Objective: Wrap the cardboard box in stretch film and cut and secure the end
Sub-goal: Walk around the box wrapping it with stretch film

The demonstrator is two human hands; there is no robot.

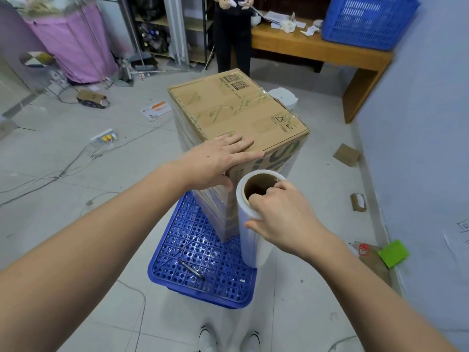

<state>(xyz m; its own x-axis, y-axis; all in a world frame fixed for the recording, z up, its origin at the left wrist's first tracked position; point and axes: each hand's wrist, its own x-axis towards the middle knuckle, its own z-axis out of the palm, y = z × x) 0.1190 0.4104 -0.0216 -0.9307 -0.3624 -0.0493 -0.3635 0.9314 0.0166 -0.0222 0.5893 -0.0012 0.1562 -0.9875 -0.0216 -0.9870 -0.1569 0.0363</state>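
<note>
Left hand (pixel 218 158) fingers straight, pressed flat on near top corner of cardboard box (pixel 238 115), centre frame. Right hand (pixel 281 212) fingers hooked into cardboard core, thumb on outside, gripping stretch film roll (pixel 250 224) upright just beside box's near edge. Box sides already filmed; box stands on upturned blue crate (pixel 203 265), a pen-like tool (pixel 191 269) lying on it. Another person (pixel 232 34) stands behind, upper centre; wooden bench (pixel 317 49) with blue basket (pixel 368 19) upper right.
</note>
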